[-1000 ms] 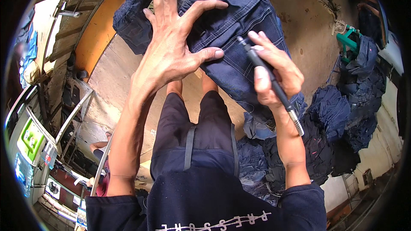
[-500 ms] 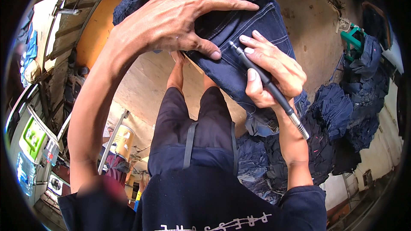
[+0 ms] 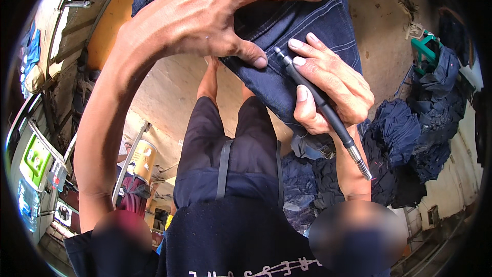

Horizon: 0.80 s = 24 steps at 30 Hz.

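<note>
Dark blue jeans (image 3: 312,25) with pale stitched seams and a back pocket lie spread at the top middle. My left hand (image 3: 210,18) rests on them with fingers and thumb stretched apart, pressing the cloth; some fingertips run out past the upper edge. In my right hand (image 3: 335,84) is a slim black pen-shaped handpiece (image 3: 324,103) with a metal nose and a spring sleeve at its rear end. I grip it like a pen, its nose at the denim by the pocket seam, close to my left thumb. Whether the nose touches the cloth I cannot tell.
Heaps of dark blue and black garments (image 3: 394,128) lie on the floor to the right, beside a green plastic stool (image 3: 425,48). At the left stand a tan container (image 3: 144,160), a metal bar and a green plastic item (image 3: 37,155).
Both hands and the jeans sit slightly differently in the picture: the right hand and handpiece a little further right and lower, my left fingers higher. The grip is unchanged.
</note>
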### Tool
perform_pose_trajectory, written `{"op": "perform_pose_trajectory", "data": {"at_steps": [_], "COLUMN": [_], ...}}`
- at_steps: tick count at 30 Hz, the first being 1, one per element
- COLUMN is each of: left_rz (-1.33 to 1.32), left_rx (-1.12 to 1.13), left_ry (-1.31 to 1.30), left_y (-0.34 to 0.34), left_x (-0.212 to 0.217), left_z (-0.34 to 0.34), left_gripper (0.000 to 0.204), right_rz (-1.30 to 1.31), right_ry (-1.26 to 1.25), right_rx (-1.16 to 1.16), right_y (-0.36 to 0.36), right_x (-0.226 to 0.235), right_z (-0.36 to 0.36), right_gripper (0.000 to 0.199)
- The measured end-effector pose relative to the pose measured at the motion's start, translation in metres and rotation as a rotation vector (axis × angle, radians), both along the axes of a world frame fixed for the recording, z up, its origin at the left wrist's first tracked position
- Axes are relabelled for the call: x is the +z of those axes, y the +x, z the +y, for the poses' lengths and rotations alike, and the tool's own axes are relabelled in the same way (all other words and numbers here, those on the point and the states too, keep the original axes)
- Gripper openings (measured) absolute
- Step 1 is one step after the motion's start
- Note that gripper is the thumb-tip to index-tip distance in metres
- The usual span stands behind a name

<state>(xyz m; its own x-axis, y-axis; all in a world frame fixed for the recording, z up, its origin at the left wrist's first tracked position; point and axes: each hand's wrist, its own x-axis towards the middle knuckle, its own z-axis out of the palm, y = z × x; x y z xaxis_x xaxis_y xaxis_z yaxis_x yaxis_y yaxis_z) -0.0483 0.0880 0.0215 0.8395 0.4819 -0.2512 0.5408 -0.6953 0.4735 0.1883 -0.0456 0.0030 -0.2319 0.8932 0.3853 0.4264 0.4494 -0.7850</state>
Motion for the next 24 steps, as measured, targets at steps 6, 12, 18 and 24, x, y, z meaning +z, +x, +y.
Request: {"op": "perform_pose_trajectory", "data": {"at_steps": [6,12,18,24], "left_rz": [0.064,0.019,0.075,0.066], "left_rx": [-0.051,-0.024,0.001,0.009], "left_ry": [0.075,0.018,0.01,-0.005], "left_y": [0.002,0.003,0.004,0.005], "left_x": [-0.003,-0.005,0.002,0.008], "left_z": [0.003,0.003,0.001,0.003], "left_gripper": [0.111,0.114,0.116,0.113], "right_rz": [-0.008,-0.015,-0.006,-0.027], "right_ry": [0.008,0.002,-0.007,-0.014], "right_rx": [-0.016,-0.028,0.008,0.044], "right_y": [0.001,0.004,0.009,0.027], "right_x": [-0.003,-0.003,0.0,0.001], "right_z": [-0.001,-0.002,0.001,0.018], "right_gripper": [0.025,0.025,0.027,0.029]}}
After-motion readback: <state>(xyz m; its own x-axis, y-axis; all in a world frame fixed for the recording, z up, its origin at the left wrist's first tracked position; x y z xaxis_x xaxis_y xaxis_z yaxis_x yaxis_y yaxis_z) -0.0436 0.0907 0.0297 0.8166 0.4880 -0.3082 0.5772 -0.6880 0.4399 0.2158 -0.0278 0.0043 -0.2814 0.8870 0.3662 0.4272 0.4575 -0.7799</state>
